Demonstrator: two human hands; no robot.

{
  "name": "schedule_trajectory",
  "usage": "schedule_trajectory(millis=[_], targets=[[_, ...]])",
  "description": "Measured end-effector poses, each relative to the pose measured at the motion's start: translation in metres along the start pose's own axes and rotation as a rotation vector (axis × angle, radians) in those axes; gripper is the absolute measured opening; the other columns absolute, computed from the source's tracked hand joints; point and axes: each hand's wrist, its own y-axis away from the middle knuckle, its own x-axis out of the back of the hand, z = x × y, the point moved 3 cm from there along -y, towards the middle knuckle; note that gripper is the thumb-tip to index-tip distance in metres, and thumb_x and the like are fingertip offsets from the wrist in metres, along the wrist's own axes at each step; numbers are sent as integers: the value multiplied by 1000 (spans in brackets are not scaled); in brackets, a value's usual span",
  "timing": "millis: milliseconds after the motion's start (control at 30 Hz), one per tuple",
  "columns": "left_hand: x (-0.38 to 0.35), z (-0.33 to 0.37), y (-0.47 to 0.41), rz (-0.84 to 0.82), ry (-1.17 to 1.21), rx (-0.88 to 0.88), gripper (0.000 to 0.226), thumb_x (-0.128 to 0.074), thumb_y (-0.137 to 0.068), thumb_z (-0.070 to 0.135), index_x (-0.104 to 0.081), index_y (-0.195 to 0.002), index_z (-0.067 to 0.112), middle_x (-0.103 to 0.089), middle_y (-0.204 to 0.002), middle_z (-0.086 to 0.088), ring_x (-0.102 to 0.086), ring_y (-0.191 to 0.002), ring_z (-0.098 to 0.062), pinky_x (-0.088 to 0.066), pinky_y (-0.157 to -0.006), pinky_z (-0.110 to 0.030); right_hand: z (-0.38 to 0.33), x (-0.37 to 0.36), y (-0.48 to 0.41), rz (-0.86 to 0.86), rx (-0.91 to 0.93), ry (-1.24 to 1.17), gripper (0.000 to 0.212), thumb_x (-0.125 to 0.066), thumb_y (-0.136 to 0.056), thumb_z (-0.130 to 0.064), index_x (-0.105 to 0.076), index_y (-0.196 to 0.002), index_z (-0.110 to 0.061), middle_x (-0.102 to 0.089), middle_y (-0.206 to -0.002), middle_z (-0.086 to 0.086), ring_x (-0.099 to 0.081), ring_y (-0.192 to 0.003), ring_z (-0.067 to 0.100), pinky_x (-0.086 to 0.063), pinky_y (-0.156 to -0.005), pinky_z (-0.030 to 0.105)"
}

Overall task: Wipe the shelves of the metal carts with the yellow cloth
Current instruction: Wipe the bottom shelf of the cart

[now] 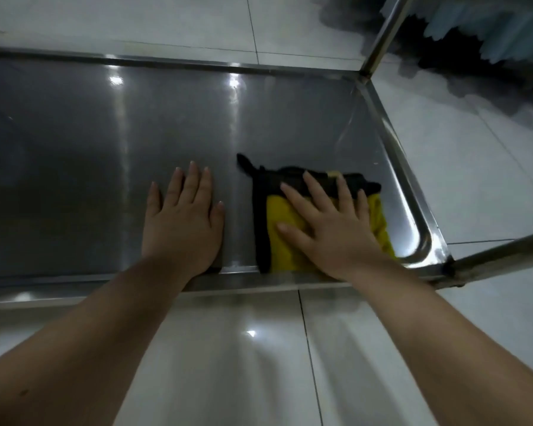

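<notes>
**A:** As we look down on the cart shelf (105,149), where does the yellow cloth (282,241) lie?

**B:** Under our right hand (330,229), by the shelf's near right corner. The fingers are straight and spread, and the palm presses flat on the fabric.

**A:** And our left hand (183,222)?

**B:** It rests flat on bare metal just beside the cloth without touching it. The fingers are straight and close together, and the thumb is out to the side.

**A:** What do we make of the surfaces?

**B:** The shelf is smooth brushed steel with a raised rim and rounded corners, and it shows bright glints of light. The cloth is soft and folded, with a black band (260,210) along its left and far edges.

**A:** What's around us?

**B:** Glossy pale floor tiles (228,364) with dark grout lines. One round steel post (382,35) rises from the far right corner and another (505,256) from the near right corner, close to our right wrist. Beyond the far post is a dark, blurred shape with a pale blue jagged fringe; we cannot tell what it is.
</notes>
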Motion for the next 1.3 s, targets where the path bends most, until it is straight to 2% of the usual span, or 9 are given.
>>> schedule_trajectory(millis=[100,267,433,667,867,1000,1067,1200,1300], targets=[[0,0,1,-7,-2,-14,63,-18,-102,43,-7,-159,18,-3,-166,-2,0,-152,-22,1,-121,-46,40,1,37,-73,-31,-38,66,-7,-73,-88,15,-134,-73,24,-151,-36,24,-148,21,18,-117,47],[-2,-1,-1,-9,-53,-22,64,-8,-100,44,-4,-158,18,0,-166,-3,2,-152,-23,2,-121,-46,72,15,-65,30,-198,28,65,-13,-84,-84,4,-144,-64,6,-163,-17,7,-150,34,8,-118,59],[-2,1,-4,-20,-19,-7,62,-9,-102,44,-5,-158,21,0,-166,-2,4,-152,-22,2,-121,-45,80,34,-146,8,-279,28,68,-11,-88,-80,2,-150,-55,4,-165,-10,6,-150,37,6,-117,62],[-1,6,-3,-51,-50,8,64,-11,-100,45,-1,-158,19,3,-166,-3,5,-152,-22,2,-122,-48,78,12,-23,27,-153,5,68,-8,-79,-85,5,-143,-66,4,-163,-19,5,-150,32,6,-119,54],[0,7,-2,-51,-54,11,63,-15,-101,42,-5,-158,18,-1,-166,-4,1,-152,-25,0,-121,-49,28,0,17,-42,-292,30,69,-9,-82,-83,12,-144,-62,18,-161,-17,18,-148,36,9,-117,59],[0,3,-3,-49,-26,11,60,-18,-103,39,-5,-158,21,-2,-166,-1,0,-152,-22,0,-121,-47,-44,-8,10,-11,-36,22,64,-16,-88,-79,8,-145,-62,17,-161,-19,22,-147,35,14,-116,58],[1,3,-2,-27,4,0,59,-21,-103,38,-10,-158,21,-5,-166,-1,-2,-152,-22,-3,-121,-47,-13,-2,13,-20,-42,2,63,-21,-88,-78,5,-143,-65,14,-161,-24,20,-148,29,14,-117,54],[0,7,1,-36,16,18,59,-24,-103,38,-12,-158,21,-6,-166,-1,-3,-152,-22,-4,-121,-47,84,7,26,-59,-347,15,64,-17,-86,-79,7,-144,-64,12,-162,-20,16,-149,30,10,-118,56],[2,9,-3,-68,64,-37,58,-26,-104,36,-10,-158,22,-4,-166,0,-2,-152,-21,-3,-121,-43,95,4,29,-55,-392,55,67,-11,-84,-81,9,-145,-62,12,-163,-16,15,-149,33,10,-117,58]])
